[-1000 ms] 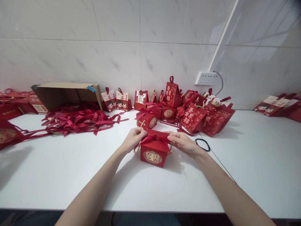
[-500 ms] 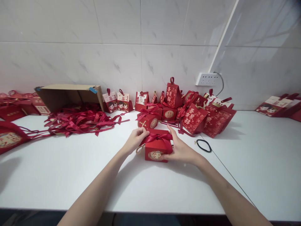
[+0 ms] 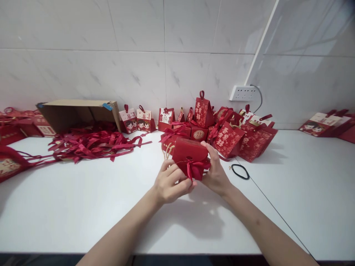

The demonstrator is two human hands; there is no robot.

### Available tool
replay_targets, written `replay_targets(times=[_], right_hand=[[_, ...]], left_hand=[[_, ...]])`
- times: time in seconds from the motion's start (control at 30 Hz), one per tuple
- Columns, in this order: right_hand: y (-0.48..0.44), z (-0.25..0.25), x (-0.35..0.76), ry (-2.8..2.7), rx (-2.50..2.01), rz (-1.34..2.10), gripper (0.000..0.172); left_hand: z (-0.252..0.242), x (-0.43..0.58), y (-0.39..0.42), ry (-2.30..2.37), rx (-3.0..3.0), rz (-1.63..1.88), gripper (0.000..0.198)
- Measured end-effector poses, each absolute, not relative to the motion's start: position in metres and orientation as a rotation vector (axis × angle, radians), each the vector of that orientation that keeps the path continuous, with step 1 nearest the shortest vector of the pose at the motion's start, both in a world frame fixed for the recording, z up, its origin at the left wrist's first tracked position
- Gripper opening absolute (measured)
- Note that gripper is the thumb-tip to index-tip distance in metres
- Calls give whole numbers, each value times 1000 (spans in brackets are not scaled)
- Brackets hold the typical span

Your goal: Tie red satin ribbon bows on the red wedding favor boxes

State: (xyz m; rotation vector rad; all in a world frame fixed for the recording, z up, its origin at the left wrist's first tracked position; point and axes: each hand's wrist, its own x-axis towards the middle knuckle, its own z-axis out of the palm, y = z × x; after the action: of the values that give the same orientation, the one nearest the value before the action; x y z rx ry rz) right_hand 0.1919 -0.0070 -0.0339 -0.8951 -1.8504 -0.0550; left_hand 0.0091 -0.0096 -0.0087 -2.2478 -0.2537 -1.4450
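Observation:
A red gift box [image 3: 188, 147] is held above the table and tilted, so its curved flap side faces me. A red satin ribbon bow [image 3: 194, 168] is tied across it, and gold cord handles [image 3: 168, 149] stick out at its left. My right hand [image 3: 217, 173] grips the box from the right, thumb or finger at its upper corner; its other fingers are partly hidden behind. My left hand [image 3: 174, 183] is closed at the lower left front, its fingertips on a ribbon tail below the bow.
Red gift boxes [image 3: 199, 134] and standing red gift bags [image 3: 229, 138] crowd the wall. Left, an open cardboard box [image 3: 80, 102] spills loose red ribbons [image 3: 91, 146]. A black cord loop [image 3: 240, 171] lies right, below a power strip [image 3: 244, 93]. More red bags [image 3: 318, 123] stand far right.
The box has been lifted off the table and tipped so another side faces me. My left hand has moved from the box's upper left to the ribbon at its front.

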Motion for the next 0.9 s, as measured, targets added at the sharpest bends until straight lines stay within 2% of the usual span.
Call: replay_targets(times=[0.17, 0.23, 0.3, 0.4, 0.47, 0.53, 0.6, 0.67, 0.77, 0.9], right_hand=[[-7, -34, 191, -1841, -938, -39, 93], [-6, -35, 193, -1844, -974, 13, 92], [-4, -36, 195, -1847, -1006, 59, 93], [-1, -32, 201, -1807, -1021, 81, 95], [-1, -23, 204, -1689, -1023, 139, 94], [-4, -8, 207, -1469, -1022, 327, 84], [-13, 8, 211, -1197, -991, 678, 66], [-28, 22, 216, -970, -904, 1072, 54], [-59, 34, 228, -824, -790, 1421, 55], [-103, 38, 244, -804, -864, 1486, 57]], left_hand=[[-12, 8, -8, -355, -2315, -1575, 16], [-14, 8, -3, -712, -2346, -1847, 21], [-16, 6, 6, -1270, -2249, -2144, 25], [-20, -1, 24, -1878, -2066, -2307, 26], [-23, -6, 34, -2029, -2049, -2253, 26], [-26, -9, 38, -2012, -2114, -2222, 27], [-30, -10, 37, -1898, -2291, -2130, 27], [-35, -9, 35, -1730, -2579, -1834, 26], [-41, -7, 34, -1537, -2896, -1365, 24], [-43, -5, 37, -1484, -2921, -1206, 26]])
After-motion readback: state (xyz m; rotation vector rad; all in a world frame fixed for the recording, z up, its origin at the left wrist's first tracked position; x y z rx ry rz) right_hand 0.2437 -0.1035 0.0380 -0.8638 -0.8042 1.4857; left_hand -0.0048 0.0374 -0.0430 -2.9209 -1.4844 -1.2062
